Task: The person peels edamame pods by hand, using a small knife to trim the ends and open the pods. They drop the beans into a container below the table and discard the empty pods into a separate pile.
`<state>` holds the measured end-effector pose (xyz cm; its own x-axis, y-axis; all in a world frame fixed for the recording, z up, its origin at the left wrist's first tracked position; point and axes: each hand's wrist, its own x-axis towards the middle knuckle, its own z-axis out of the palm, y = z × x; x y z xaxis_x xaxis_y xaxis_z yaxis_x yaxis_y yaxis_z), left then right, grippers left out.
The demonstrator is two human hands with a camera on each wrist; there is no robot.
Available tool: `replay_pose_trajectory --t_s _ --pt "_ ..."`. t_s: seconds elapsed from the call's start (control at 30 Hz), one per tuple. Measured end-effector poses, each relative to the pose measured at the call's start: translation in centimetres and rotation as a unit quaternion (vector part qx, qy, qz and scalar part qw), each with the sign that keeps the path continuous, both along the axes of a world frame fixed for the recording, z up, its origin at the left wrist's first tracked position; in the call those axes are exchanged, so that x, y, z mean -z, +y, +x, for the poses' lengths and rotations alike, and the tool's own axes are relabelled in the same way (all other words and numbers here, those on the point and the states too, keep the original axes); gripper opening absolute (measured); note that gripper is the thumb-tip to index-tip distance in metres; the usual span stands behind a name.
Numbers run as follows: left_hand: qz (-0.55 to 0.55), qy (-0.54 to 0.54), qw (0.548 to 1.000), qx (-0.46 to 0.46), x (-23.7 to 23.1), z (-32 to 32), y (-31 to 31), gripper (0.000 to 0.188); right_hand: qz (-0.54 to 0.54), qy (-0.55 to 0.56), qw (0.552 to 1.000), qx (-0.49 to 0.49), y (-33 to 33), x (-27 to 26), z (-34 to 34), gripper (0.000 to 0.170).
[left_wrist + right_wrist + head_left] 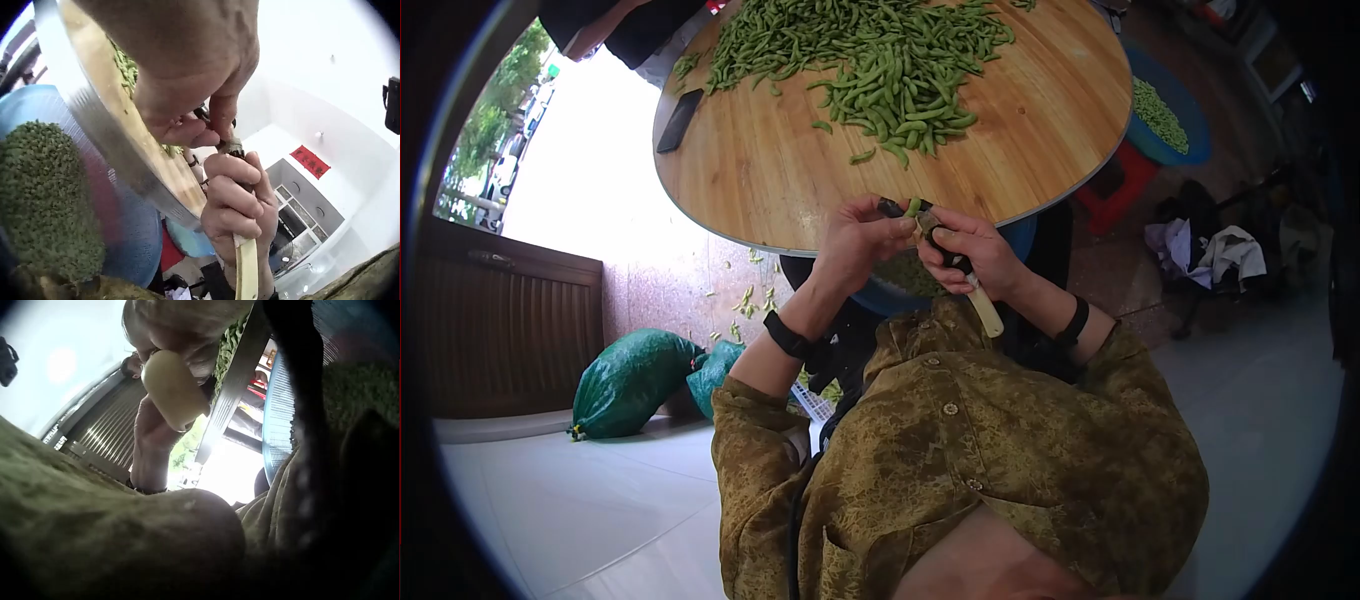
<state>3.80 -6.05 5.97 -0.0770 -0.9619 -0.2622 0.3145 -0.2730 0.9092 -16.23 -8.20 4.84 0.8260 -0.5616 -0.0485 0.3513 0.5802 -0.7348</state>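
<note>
Both hands meet over the near edge of the round wooden table (780, 190). My left hand (865, 240) pinches a green pod (914, 208) between thumb and fingers. Curled round a tool with a pale handle (986, 312), my right hand (978, 252) holds it against the pod; the tool's working end is mostly hidden by the fingers. The left wrist view shows the right hand (234, 200) gripping the pale handle (246, 269), with the left hand (187, 94) touching its top. A large heap of green pods (900, 75) lies on the table.
A dark flat object (680, 120) lies at the table's left edge. A blue basin (1190, 110) of shelled beans stands at the right by a red stool (1122, 188). Another blue basin of beans (47, 200) sits below the table edge. Green sacks (635, 385) lie on the floor.
</note>
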Motion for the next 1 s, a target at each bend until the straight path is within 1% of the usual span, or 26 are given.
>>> replay_pose_trajectory --t_s 0.03,0.1,0.2,0.33,0.43,0.5,0.53,0.57,0.6,0.63,0.7,0.73,0.8,0.83,0.87,0.9,0.93,0.97,1.0 --pt "0.000 0.001 1.000 -0.001 0.0 -0.2 0.1 0.014 0.000 0.001 1.000 -0.001 0.1 -0.1 0.0 0.041" --pt "-0.010 0.054 0.998 -0.016 -0.1 -0.6 0.4 0.014 0.022 -0.024 0.999 -0.004 0.2 -0.4 -0.1 0.040" --pt "-0.035 0.065 0.997 -0.013 0.6 -0.6 0.5 0.013 0.009 -0.011 1.000 -0.003 0.3 -0.4 -0.1 0.039" --pt "-0.051 0.034 0.998 -0.031 1.0 -0.6 0.7 0.014 -0.021 0.001 1.000 0.009 0.6 -0.5 0.0 0.037" --pt "-0.066 0.021 0.998 -0.008 1.2 -0.1 0.7 0.014 -0.009 0.010 1.000 0.013 0.8 -0.5 -0.1 0.037" --pt "-0.041 0.081 0.995 0.042 1.1 0.2 0.7 0.013 0.015 -0.005 1.000 0.002 0.9 -0.9 -0.2 0.034" --pt "-0.042 0.081 0.995 0.041 1.3 0.3 0.7 0.013 0.014 -0.005 1.000 0.001 0.8 -0.8 -0.2 0.034" --pt "-0.034 0.180 0.978 0.099 1.9 0.4 0.5 0.012 0.046 -0.022 0.998 -0.024 0.6 -0.7 -0.3 0.032" --pt "-0.025 0.278 0.948 0.155 2.3 0.4 0.4 0.011 0.076 -0.039 0.995 -0.048 0.5 -0.5 -0.4 0.031" --pt "-0.026 0.278 0.948 0.155 2.6 0.4 0.4 0.011 0.076 -0.038 0.995 -0.048 0.3 -0.2 -0.5 0.031" --pt "0.009 0.324 0.932 0.165 3.0 0.2 0.5 0.010 0.132 -0.073 0.986 -0.074 0.1 0.5 -0.6 0.030" --pt "0.009 0.325 0.931 0.164 2.9 0.1 0.6 0.010 0.133 -0.072 0.986 -0.074 0.1 0.5 -0.6 0.030" --pt "0.013 0.177 0.979 0.104 2.4 0.1 0.5 0.013 0.190 -0.088 0.976 -0.065 -0.1 0.3 -0.5 0.025" --pt "0.013 0.178 0.979 0.104 2.2 0.1 0.8 0.013 0.190 -0.088 0.976 -0.065 -0.1 0.3 -0.5 0.025" --pt "-0.149 -0.113 0.981 0.054 2.0 0.1 1.3 0.015 0.208 -0.083 0.972 -0.066 0.0 0.2 -0.6 0.026" --pt "-0.295 -0.391 0.872 -0.001 1.4 0.0 1.6 0.018 0.226 -0.080 0.969 -0.067 0.1 0.2 -0.6 0.026" --pt "-0.294 -0.391 0.872 -0.002 0.8 -0.3 1.8 0.018 0.226 -0.079 0.969 -0.067 0.1 0.4 -0.6 0.026" --pt "-0.390 -0.470 0.790 -0.039 0.1 -0.9 2.0 0.018 0.240 -0.096 0.963 -0.076 0.1 0.7 -0.5 0.028" --pt "-0.478 -0.540 0.689 -0.076 -0.4 -1.3 2.0 0.018 0.252 -0.113 0.957 -0.085 0.1 0.9 -0.4 0.030"
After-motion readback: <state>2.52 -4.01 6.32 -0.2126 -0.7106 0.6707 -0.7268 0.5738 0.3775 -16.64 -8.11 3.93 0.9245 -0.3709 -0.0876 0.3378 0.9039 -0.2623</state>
